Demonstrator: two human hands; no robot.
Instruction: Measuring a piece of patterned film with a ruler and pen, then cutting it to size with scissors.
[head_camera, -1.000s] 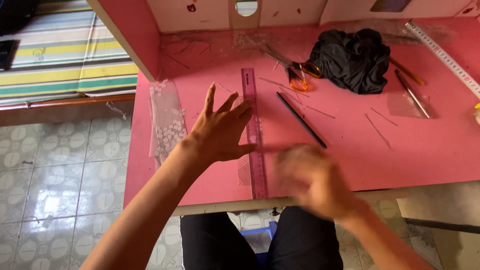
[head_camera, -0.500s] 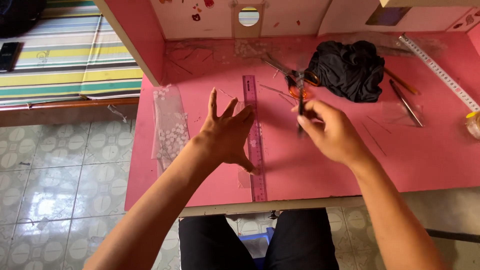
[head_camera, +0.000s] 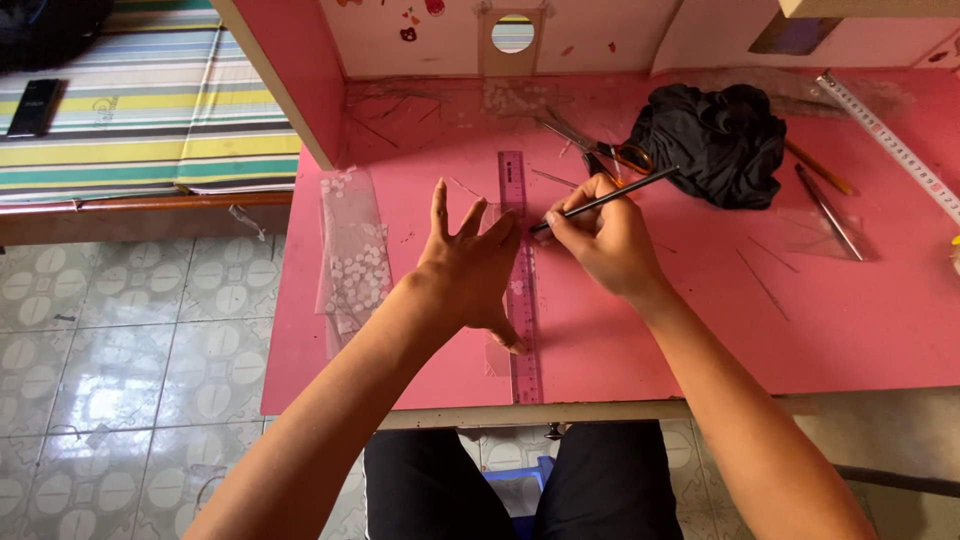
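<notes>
- While the left hand (head_camera: 470, 270) lies flat with fingers spread open, it presses the pink ruler (head_camera: 519, 280) onto the pink surface (head_camera: 700, 320); the ruler's near end almost reaches the front edge.
- The right hand (head_camera: 600, 235) has its fingers closed around a thin dark pen (head_camera: 610, 197), its tip touching the ruler's right edge.
- Bare surface lies open right of the ruler, towards the front edge.
- A clear dotted plastic sheet (head_camera: 352, 265) overhangs the left edge.
- Behind, scissors (head_camera: 610, 155) sit just beside a black cloth (head_camera: 715, 140).
- A measuring tape (head_camera: 890, 140) is cut off at the right border.
</notes>
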